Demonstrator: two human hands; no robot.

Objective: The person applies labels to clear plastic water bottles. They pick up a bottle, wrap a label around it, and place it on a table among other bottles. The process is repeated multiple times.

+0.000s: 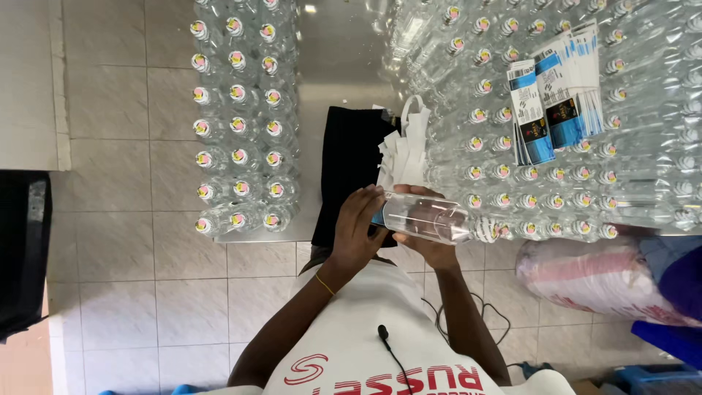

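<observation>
Head view
Bottle: a clear plastic bottle [428, 217] lies on its side in both hands, just past the near edge of the worktop [333, 69]. Its long side runs left to right, and its cap end points right.
Left hand: the left hand [356, 230] bends over the bottle's left end, fingers wrapped on it, grip clamped.
Right hand: the right hand [431, 249] cups the bottle from below, grip clamped on it too.
Labels: a fan of blue, black and white label strips [556, 95] lies on the capped bottles [585, 175] at the right.
White strips: a heap of white strips [404, 150] sits beside a black cloth [347, 168].
More bottles: another block of bottles [238, 121] stands at the left.
</observation>
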